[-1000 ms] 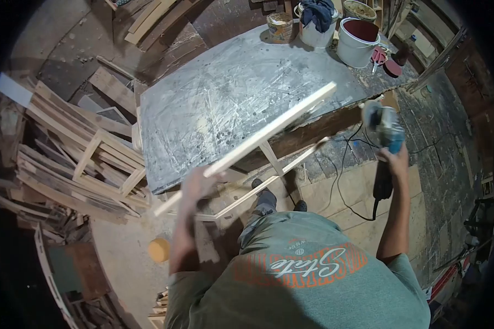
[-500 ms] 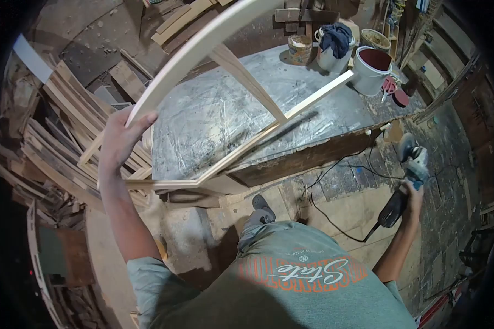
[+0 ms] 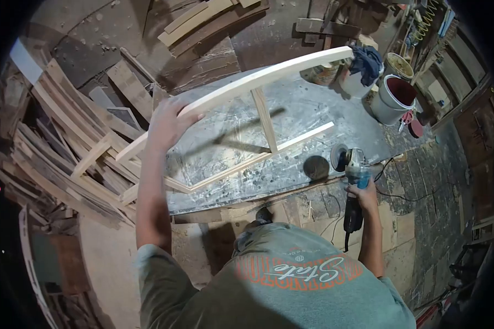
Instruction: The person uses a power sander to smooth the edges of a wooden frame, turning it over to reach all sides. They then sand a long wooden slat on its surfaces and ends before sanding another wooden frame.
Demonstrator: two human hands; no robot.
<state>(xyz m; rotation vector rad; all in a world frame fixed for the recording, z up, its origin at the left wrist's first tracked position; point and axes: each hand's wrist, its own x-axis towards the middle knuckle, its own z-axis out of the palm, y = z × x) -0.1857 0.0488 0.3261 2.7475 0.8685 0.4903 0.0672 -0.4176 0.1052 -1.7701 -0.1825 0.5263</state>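
Observation:
My left hand point(image 3: 169, 125) is closed around the curved upper rail of a pale wooden frame point(image 3: 291, 68). A short crosspiece joins this rail to an angled lower rail, and the frame is tilted over a grey, scuffed worktable point(image 3: 362, 129). In my right hand point(image 3: 366, 196) is an angle grinder point(image 3: 358, 171), gripped by its body, with a round disc at its head. The grinder is at the table's near edge, apart from the frame. Whether the disc is spinning cannot be made out.
Curved wooden pieces point(image 3: 66, 118) are piled at the left. At the table's far right stand a white bucket point(image 3: 387, 107), a dark cloth point(image 3: 366, 63) and red-handled scissors point(image 3: 406, 118). The grinder's black cord point(image 3: 403, 194) trails over the planked floor.
The wooden frame has come down and away from me, with its curved rail now fully over the table. My right hand has brought the grinder leftward and in over the table's edge.

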